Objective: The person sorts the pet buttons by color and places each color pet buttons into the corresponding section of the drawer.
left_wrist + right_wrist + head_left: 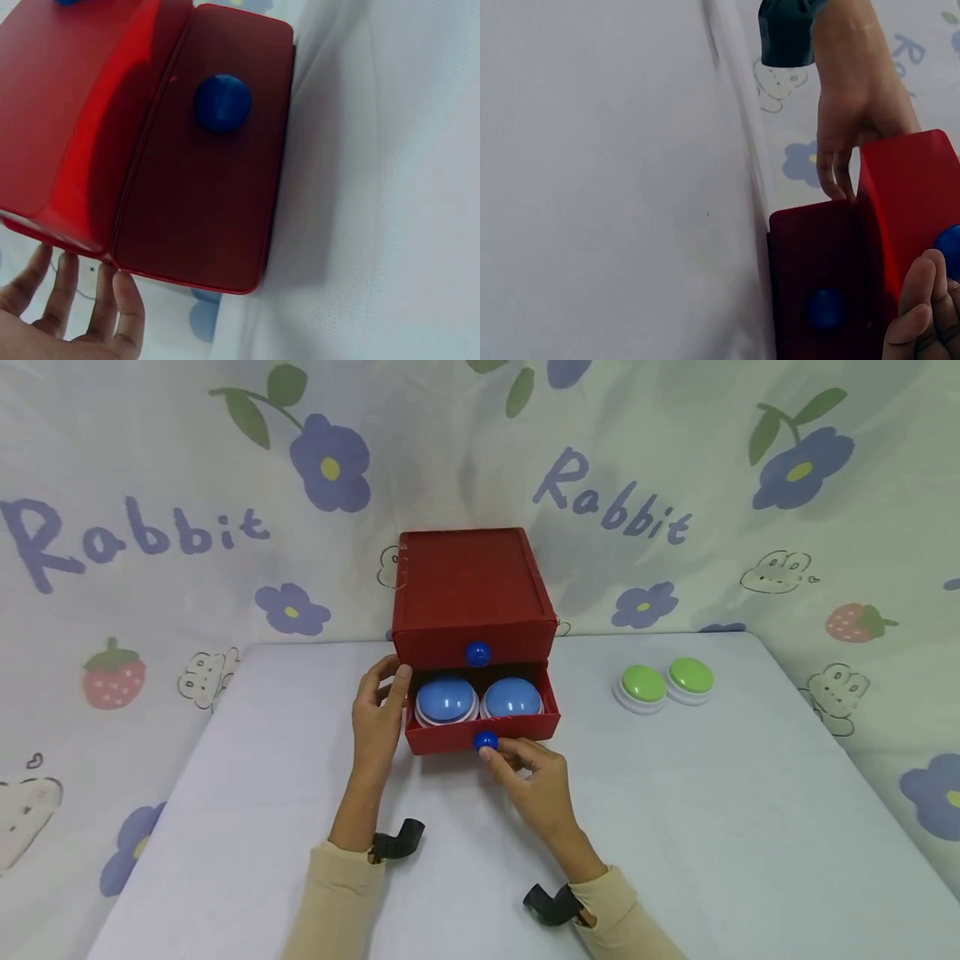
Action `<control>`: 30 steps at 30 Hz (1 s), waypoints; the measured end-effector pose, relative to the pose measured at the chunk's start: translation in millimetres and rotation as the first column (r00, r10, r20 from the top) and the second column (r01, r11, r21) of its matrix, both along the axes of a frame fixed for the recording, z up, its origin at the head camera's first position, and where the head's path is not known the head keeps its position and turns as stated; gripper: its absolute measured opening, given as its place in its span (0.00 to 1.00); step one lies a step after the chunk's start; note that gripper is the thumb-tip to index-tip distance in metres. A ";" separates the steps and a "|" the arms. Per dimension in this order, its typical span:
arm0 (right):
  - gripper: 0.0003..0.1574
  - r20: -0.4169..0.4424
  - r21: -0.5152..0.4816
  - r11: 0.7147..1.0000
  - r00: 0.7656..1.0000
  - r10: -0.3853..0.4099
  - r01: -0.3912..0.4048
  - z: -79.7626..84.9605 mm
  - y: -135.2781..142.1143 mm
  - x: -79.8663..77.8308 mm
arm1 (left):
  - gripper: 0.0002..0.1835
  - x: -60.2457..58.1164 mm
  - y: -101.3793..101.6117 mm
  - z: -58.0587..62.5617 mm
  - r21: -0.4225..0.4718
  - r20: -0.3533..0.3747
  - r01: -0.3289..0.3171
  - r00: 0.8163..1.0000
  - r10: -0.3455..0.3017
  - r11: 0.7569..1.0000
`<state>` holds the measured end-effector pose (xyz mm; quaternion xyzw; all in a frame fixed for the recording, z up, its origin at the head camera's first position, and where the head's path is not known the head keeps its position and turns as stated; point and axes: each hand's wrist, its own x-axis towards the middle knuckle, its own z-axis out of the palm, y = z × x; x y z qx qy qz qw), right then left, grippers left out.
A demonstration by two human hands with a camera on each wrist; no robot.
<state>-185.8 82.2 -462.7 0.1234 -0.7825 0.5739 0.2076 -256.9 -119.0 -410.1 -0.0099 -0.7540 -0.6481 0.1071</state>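
A red two-drawer box [472, 581] stands at the back of the table, its lower drawer [446, 742] pulled out. Inside that drawer sit two round push buttons with blue domes and white bases, a left blue button [447, 700] and a right blue button [513, 697]. My right hand [534, 783] pinches the lower drawer's blue knob [485, 741] between thumb and fingers. At the box's left side, my left hand [377, 718] touches the wall with its fingertips. In the left wrist view, the left fingers [64, 292] lie along the box's edge.
Two green push buttons [643, 683] [691, 676] with white bases sit side by side on the white-covered table [720, 827], right of the box. The upper drawer, with its blue knob [477, 653], is closed. A patterned cloth [450, 452] hangs behind the box.
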 end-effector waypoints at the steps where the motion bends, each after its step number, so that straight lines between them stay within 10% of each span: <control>1: 0.09 -0.009 0.004 1.000 1.000 0.000 0.000 3.6 -0.7 0.7 | 0.27 0.1 0.3 -0.1 0.002 0.001 0.001 1.000 -0.001 1.000; 9: 0.09 -0.044 0.022 1.000 0.999 0.007 -0.006 29.9 -4.0 6.0 | 0.26 -0.4 1.5 2.8 0.007 -0.018 0.005 1.000 -0.005 1.000; 30: 0.09 -0.054 0.015 1.000 0.998 0.026 -0.025 26.4 -2.4 -6.6 | 0.26 -1.4 1.4 0.5 0.014 -0.008 -0.006 1.000 0.006 1.000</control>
